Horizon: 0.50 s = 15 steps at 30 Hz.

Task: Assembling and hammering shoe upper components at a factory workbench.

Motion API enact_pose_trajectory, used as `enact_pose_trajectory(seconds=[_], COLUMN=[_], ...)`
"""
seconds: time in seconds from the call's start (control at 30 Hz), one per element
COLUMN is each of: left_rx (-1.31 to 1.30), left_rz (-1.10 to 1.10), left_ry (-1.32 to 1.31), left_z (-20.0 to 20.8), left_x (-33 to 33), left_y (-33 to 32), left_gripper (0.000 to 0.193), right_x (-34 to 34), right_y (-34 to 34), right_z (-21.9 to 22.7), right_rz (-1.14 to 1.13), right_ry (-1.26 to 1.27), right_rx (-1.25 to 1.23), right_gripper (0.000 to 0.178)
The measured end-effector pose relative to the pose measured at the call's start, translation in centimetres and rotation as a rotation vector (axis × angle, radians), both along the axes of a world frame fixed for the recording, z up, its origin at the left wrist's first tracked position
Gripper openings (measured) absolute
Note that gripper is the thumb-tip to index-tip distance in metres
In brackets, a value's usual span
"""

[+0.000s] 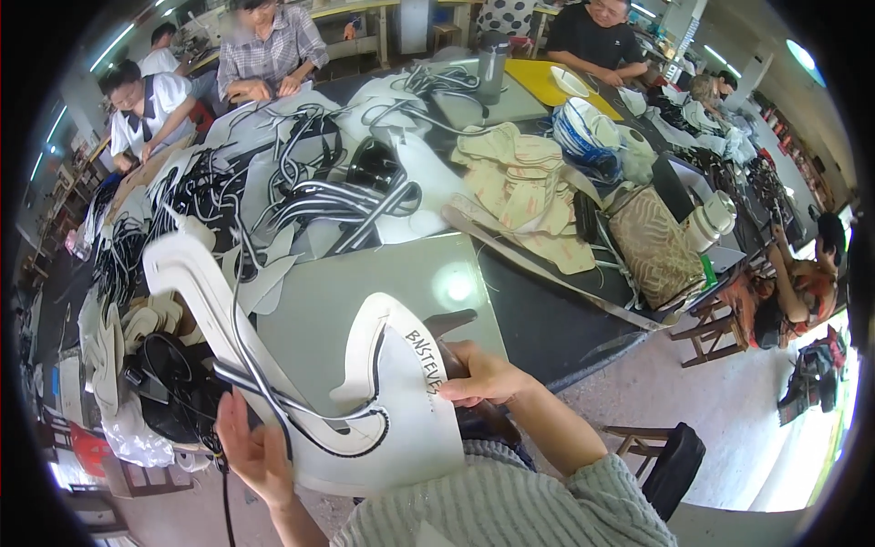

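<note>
Workshop table (547,324) under piled parts; white panel (410,442) up at the near edge

Far left: strips in dark tangles; nearer, white curved pieces (150,319) nest in a loose stack, presumably to save room.

Left hand (255,451): raised beside the panel's left side, fingers extended and slightly parted, tips near a black-and-white strip (273,394). Contact not certain. Placement suggests the hand is there to guide the strip, which runs toward the panel's dark-trimmed inner curve.

Centre: panel tilted above the grey board (374,269), inner curve facing away from the body; likely held so to keep the trim in sight. Bundled strips (319,205) lie beyond, seemingly pushed far to free the board.

Right hand (483,376): pinches the panel's right edge, thumb on the near face, other fingers hidden behind. Probably steadies it.

Right, farther off: cream pieces (519,182) heaped; then a patterned bag (649,246) and pale bottle (711,221), apparently parked at the side, clear of the hands.
</note>
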<state>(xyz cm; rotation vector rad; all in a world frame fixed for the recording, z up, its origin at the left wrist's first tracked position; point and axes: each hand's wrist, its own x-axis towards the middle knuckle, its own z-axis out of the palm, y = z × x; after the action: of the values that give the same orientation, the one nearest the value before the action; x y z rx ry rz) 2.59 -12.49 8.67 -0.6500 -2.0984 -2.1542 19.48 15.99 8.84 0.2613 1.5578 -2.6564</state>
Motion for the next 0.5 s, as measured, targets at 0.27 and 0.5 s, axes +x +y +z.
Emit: enact_pose_trajectory(seconds=[0.27, 0.5], left_rx=[-0.499, -0.767], left_rz=[-1.007, -0.659], left_ry=[-0.140, 0.654], left_z=[4.0, -5.8], left_x=[-10.3, -9.8], left_y=[9.1, 14.7], left_gripper=[0.059, 0.053], right_x=[5.8, 10.5], right_y=[1.8, 3.4], right_z=[-1.5, -2.7], right_rz=[-0.669, -0.894], right_ry=[-0.025, -0.330], right_rx=[0.142, 0.392], right_gripper=[0.028, 0.025])
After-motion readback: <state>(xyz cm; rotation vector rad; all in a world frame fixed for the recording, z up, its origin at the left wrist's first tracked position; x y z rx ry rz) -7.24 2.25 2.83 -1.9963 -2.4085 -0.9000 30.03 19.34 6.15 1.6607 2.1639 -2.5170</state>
